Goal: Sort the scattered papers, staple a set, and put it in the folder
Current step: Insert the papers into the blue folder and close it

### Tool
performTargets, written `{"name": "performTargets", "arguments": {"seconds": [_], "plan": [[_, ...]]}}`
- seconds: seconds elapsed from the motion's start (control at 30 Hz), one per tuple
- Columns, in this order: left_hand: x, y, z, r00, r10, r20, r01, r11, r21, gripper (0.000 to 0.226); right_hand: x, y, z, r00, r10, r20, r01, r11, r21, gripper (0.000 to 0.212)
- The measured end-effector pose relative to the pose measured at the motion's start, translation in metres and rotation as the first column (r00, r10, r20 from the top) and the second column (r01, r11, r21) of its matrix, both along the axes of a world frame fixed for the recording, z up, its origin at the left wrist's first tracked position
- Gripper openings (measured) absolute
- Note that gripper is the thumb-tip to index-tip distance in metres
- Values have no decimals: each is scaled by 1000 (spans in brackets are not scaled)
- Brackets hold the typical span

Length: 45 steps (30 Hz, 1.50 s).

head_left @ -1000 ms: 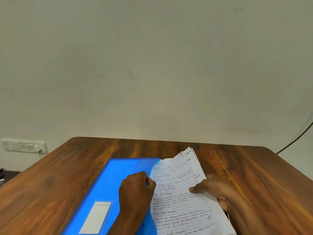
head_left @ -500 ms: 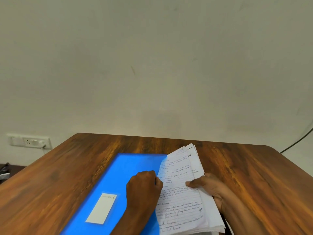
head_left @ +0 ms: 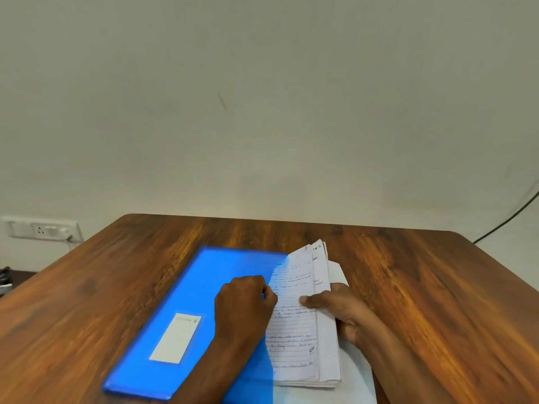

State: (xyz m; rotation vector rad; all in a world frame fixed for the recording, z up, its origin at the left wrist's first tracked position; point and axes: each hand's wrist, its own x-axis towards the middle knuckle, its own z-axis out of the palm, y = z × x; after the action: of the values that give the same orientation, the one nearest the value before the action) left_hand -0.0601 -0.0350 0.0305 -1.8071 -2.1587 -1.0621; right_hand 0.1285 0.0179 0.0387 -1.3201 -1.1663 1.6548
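A bright blue folder (head_left: 204, 293) with a white label lies on the wooden table (head_left: 423, 287). My left hand (head_left: 243, 304) rests on its cover near the right edge, fingers curled at the cover's edge. A stack of handwritten lined papers (head_left: 294, 330) sticks out from under that edge. My right hand (head_left: 341, 310) grips the papers' right side, thumb on top of the sheets. More white paper (head_left: 350, 365) lies underneath, by my right wrist.
A wall socket (head_left: 43, 230) with a plug sits at the left, beyond the table's edge. A dark cable (head_left: 507, 220) runs along the wall at the right. Bare wood stretches to the back and right.
The papers have slid further left under the blue cover, so less of them shows. Both hands have kept their hold and the view has shifted slightly.
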Motion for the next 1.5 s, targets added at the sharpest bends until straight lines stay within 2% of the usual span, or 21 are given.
{"name": "performTargets", "arguments": {"seconds": [0.13, 0.23, 0.73, 0.87, 0.97, 1.13, 1.23, 1.3, 1.37, 1.5], "plan": [[-1, 1, -2, 1000, -6, 15, 6, 1000, 4, 26, 21, 7, 9, 993, -31, 118, 28, 999, 29, 27], [-1, 2, -4, 1000, -8, -2, 8, 1000, -5, 28, 36, 12, 13, 988, -64, 141, 62, 998, 18, 27], [3, 5, -11, 991, -44, -123, 40, 999, -33, 34, -9, -8, 3, 984, -77, 162, 68, 996, 65, 25], [4, 3, -9, 980, -26, -198, 23, 1000, -15, 42, -18, -10, 0, 985, -68, 157, 55, 995, 85, 16], [5, 2, -9, 976, -18, -219, 8, 999, -45, 38, -14, -10, 4, 993, -54, 106, 48, 997, 56, 11], [4, 2, -6, 978, 5, -209, -10, 1000, -26, 36, -5, -6, 4, 986, -133, 102, 124, 988, 92, 23], [4, 2, -8, 973, 14, -230, -23, 999, -34, 33, -4, -3, -2, 959, -230, 167, 203, 965, 167, 34], [5, 2, -8, 972, 10, -236, -18, 999, -29, 34, -8, -2, -7, 919, -286, 272, 217, 942, 257, 27], [6, 2, -9, 970, 2, -243, -10, 999, -32, 35, -15, -2, -14, 856, -339, 392, 191, 910, 369, 16], [6, 4, -11, 970, -12, -244, 8, 1000, -17, 37, -26, -4, -24, 715, -413, 564, 64, 842, 535, 16]]}}
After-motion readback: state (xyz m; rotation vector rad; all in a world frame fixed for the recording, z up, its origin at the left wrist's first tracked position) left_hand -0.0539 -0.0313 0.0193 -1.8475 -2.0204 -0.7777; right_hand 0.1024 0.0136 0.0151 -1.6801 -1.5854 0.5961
